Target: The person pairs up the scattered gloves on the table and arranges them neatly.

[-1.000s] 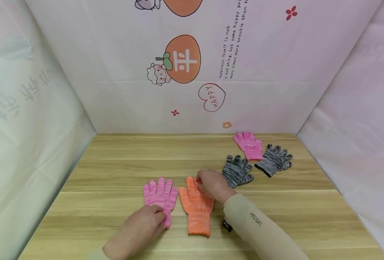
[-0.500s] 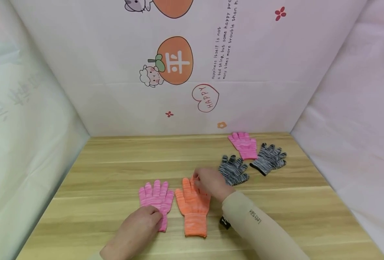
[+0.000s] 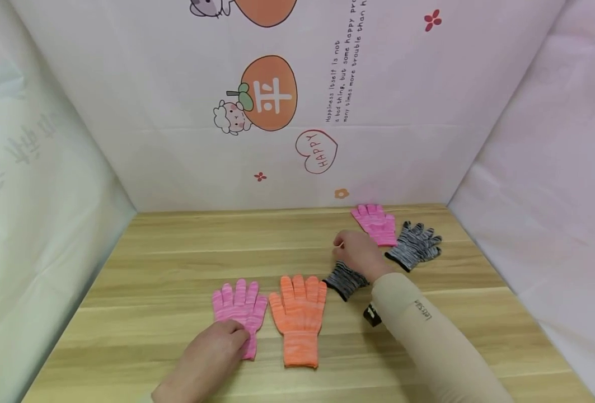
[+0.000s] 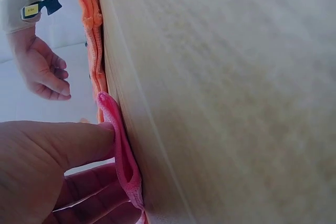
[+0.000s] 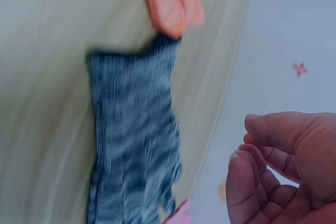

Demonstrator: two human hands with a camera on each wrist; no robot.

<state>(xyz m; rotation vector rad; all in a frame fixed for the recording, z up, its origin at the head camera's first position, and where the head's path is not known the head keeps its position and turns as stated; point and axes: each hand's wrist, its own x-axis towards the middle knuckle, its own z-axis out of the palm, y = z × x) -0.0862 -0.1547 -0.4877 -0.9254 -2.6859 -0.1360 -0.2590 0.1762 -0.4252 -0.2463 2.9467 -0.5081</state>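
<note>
My left hand (image 3: 209, 352) rests on the cuff of a pink glove (image 3: 240, 302). In the left wrist view, its thumb touches the cuff (image 4: 122, 150) and the fingers lie against the glove. Beside it, an orange glove (image 3: 301, 313) lies flat, fingers pointing away from me. My right hand (image 3: 360, 254) is over a black-and-grey glove (image 3: 346, 280), whose fingers it hides in the head view. In the right wrist view, that hand (image 5: 283, 166) has loosely bent fingers, holds nothing and is apart from the glove (image 5: 134, 124).
A second pink glove (image 3: 378, 224) and another black-and-grey glove (image 3: 414, 245) lie at the back right. White printed sheeting (image 3: 393, 157) stands behind the wooden table (image 3: 191, 246) and along both sides. A small black device (image 3: 371, 314) sits at my right wrist.
My right hand has left the orange glove's fingertips and moved right and away, over the nearer black-and-grey glove. The left hand stays on the pink glove. The head view has shifted slightly.
</note>
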